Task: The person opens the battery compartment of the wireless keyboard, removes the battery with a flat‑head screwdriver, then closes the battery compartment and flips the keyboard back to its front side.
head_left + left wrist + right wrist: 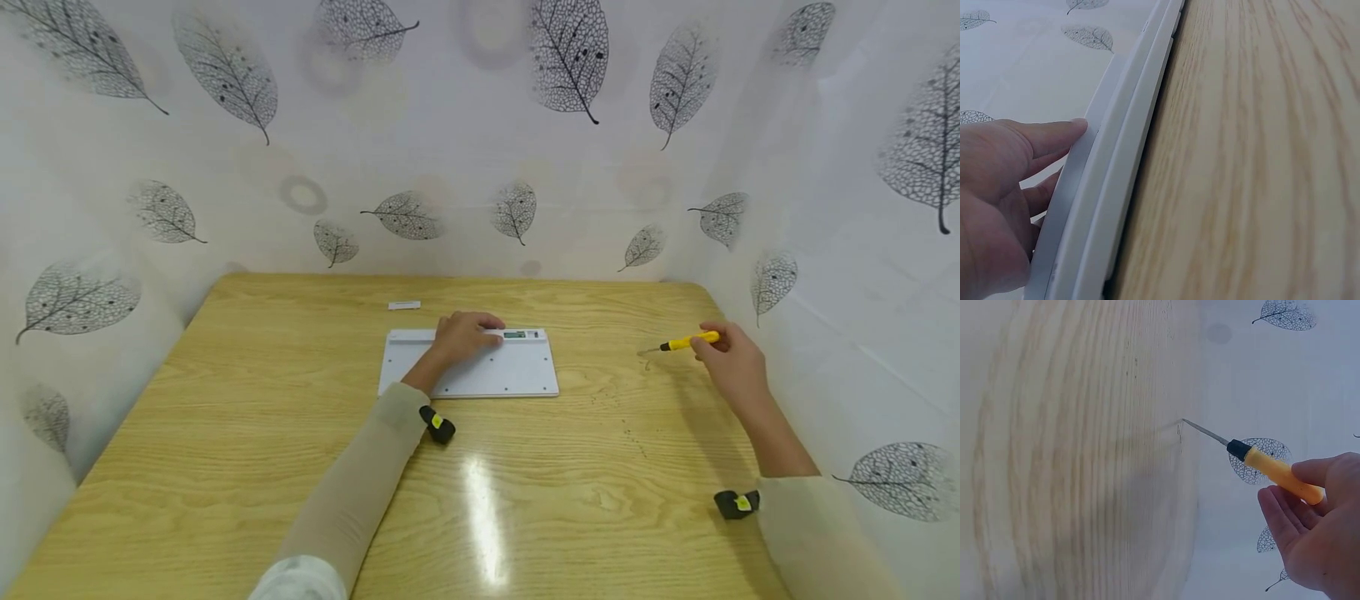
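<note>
A flat white keyboard (517, 375) lies on the table with its screw-dotted underside up. An opening (515, 335) with something green inside shows near the right end of its far ridge. My left hand (462, 337) grips that ridge; in the left wrist view the thumb (1060, 136) is on the near side, the other fingers partly hidden behind. Off to the right, my right hand (731, 362) pinches a screwdriver (1285, 475) by its yellow handle. The metal shaft points left, its tip close to the table top; whether they touch I cannot tell.
A small white strip (404, 306) lies beyond the keyboard on the wooden table (247, 400). Tiny dark specks (633, 433) are scattered right of the keyboard. Leaf-printed white curtain (450, 125) encloses the back and both sides.
</note>
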`<control>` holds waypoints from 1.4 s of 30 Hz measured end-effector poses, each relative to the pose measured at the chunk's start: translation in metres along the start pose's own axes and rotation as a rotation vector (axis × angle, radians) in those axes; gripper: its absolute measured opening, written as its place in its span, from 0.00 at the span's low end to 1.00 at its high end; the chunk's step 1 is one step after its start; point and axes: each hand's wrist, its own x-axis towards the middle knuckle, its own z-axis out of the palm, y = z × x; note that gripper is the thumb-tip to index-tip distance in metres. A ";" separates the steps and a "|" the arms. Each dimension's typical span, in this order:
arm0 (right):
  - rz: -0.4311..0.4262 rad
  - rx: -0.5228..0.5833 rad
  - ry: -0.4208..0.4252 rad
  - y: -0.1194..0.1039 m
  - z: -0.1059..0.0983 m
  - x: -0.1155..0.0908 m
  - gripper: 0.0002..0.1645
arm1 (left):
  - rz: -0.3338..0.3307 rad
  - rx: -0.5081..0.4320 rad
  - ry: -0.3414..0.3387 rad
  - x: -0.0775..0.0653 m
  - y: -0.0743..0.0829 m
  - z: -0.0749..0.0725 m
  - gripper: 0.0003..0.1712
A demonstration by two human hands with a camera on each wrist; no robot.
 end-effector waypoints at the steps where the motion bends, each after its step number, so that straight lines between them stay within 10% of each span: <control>1: -0.004 0.020 0.012 -0.002 0.001 0.000 0.29 | -0.001 0.002 -0.001 0.000 0.000 0.000 0.16; 42: -0.193 0.594 0.088 -0.086 0.099 0.023 0.23 | 0.016 -0.006 0.000 0.001 -0.005 0.002 0.16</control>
